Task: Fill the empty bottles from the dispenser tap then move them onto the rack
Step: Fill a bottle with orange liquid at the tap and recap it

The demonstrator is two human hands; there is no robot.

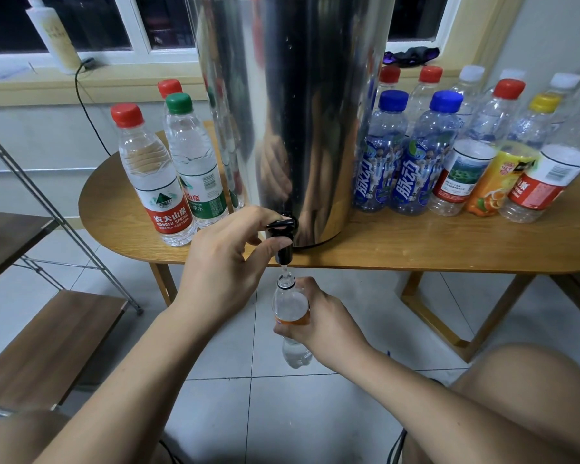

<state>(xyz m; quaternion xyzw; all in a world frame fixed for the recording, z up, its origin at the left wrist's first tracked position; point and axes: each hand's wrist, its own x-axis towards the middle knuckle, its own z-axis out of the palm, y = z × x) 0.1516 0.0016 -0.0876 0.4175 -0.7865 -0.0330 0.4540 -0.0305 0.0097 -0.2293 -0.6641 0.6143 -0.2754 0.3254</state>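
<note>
A tall steel dispenser (292, 95) stands on the wooden table (416, 242), its black tap (283, 234) jutting over the front edge. My left hand (225, 262) pinches the tap lever between thumb and fingers. Below the spout, my right hand (318, 316) grips an uncapped clear bottle (290, 304) with an orange label, its mouth right under the spout. A thin stream of water runs into it. Left of the dispenser stand three capped bottles holding water (154, 175). To its right, several capped empty bottles (412, 155) are crowded together.
A metal-framed rack with brown wooden shelves (44, 346) stands at the left, close to the table's rounded end. My bare knees are at the bottom corners. A white bottle (54, 38) and a dark cable sit on the windowsill behind.
</note>
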